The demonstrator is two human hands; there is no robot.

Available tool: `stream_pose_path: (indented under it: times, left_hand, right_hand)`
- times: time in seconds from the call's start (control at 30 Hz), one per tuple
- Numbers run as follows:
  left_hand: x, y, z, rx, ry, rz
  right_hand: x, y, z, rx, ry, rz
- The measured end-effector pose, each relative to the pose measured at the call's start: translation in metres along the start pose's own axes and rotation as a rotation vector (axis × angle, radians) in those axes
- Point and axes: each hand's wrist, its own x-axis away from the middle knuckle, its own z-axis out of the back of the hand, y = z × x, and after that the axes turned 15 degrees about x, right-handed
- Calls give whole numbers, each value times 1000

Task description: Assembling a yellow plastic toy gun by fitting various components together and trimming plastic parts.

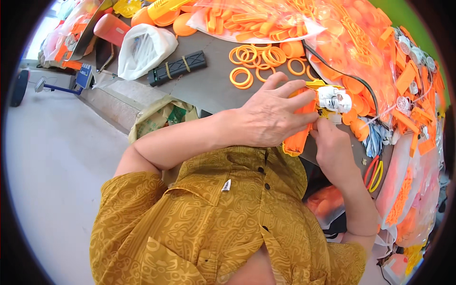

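Observation:
My left hand (pixel 273 114) lies over an orange and yellow plastic housing (pixel 298 138), its fingers curled across the upper part. At the housing's far end sits a white plastic mechanism (pixel 335 99) with a rounded outer edge, and yellow plastic shows around it. My right hand (pixel 333 148) is closed, thumb and finger pinched together at the housing's right side, just below the white mechanism. What is between those fingertips, if anything, is hidden. Several orange rings (pixel 241 77) lie on the grey table (pixel 216 90) beyond my left hand.
Clear bags of orange parts (pixel 259 23) cover the table's far side. A black cable (pixel 344 73) runs past my hands. Red-and-yellow-handled pliers or scissors (pixel 375 173) lie at right. A white bag (pixel 146 51) and a banded black bar (pixel 178 67) stand at left.

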Motion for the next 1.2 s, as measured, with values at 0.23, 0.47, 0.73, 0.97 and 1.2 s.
stream_pose_path:
  times: [0.23, 0.47, 0.73, 0.97, 1.2]
  left_hand:
    - [8, -15, 29, -21, 214, -49]
    - [74, -33, 118, -620, 11, 480]
    - [60, -24, 114, -243, 389, 382]
    - [-34, -5, 69, 1223, 675, 476]
    - [-56, -24, 41, 1280, 579, 617]
  right_hand:
    - [1, -4, 1, 125, -21, 2]
    - [25, -15, -6, 59, 367, -93]
    - [23, -21, -18, 121, 173, 42]
    - [19, -20, -26, 134, 296, 136]
    - [18, -17, -31, 90, 321, 137]
